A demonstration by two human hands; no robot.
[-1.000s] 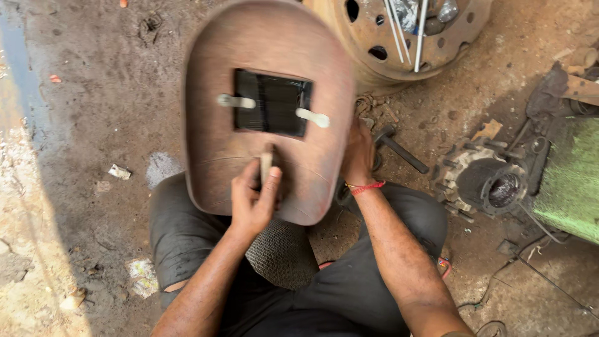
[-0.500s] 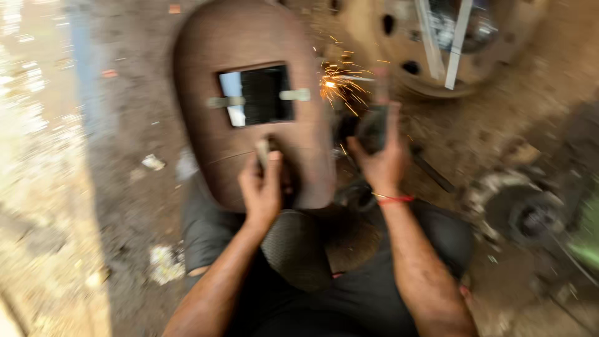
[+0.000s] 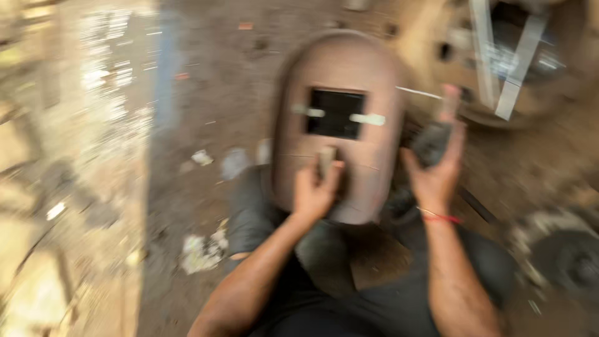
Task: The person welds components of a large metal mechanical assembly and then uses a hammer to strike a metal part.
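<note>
My left hand (image 3: 315,190) grips the short handle on the back of a brown hand-held welding shield (image 3: 340,75), which has a dark rectangular window in its middle. I hold the shield upright in front of me. My right hand (image 3: 433,171), with a red band at the wrist, is closed around a dark welding electrode holder (image 3: 432,142); a thin pale rod (image 3: 419,93) sticks out from it to the left, beside the shield's right edge. The whole frame is blurred by motion.
A large round metal wheel rim (image 3: 530,100) with pale bars across it lies at the upper right on the dirt floor. A dark round metal part (image 3: 571,262) sits at the lower right. White scraps (image 3: 203,249) lie left of my knees.
The view has swung, so shield and hands sit further right in the frame. Sparks seen half a second ago by the shield's right edge are gone. My right hand has lifted with the holder.
</note>
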